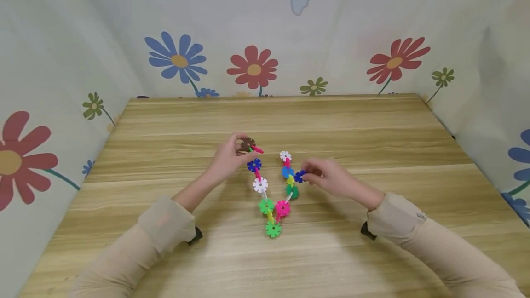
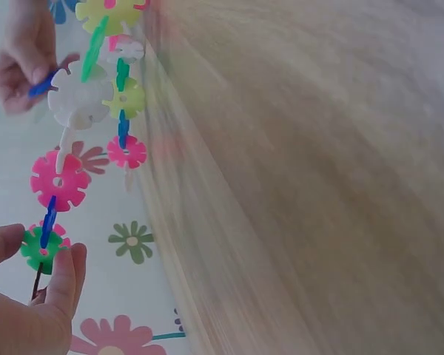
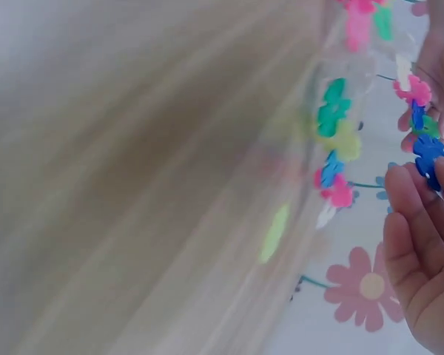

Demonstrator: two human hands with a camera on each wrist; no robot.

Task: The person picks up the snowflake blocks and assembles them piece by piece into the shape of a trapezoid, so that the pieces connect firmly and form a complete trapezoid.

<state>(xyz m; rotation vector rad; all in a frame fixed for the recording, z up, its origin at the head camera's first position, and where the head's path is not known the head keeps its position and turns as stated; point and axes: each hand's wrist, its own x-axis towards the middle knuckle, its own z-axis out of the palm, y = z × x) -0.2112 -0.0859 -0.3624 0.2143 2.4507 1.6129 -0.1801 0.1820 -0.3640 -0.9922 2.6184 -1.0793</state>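
Note:
A chain of slotted, flower-shaped plastic discs in several colours hangs in a V between the hands, with a light green disc at its lowest point. My left hand holds the chain's left end, where a brown disc shows. Up close in the left wrist view, thumb and fingers pinch a green disc. At the right end of the chain sits a white disc. My right hand pinches a dark blue disc, which lies beside the light blue disc in the head view.
A wood-grain table lies beneath both hands. White cloth printed with flowers and a butterfly stands behind the table and along its sides. Beige sleeves cover the forearms, with a dark strap piece under the right cuff.

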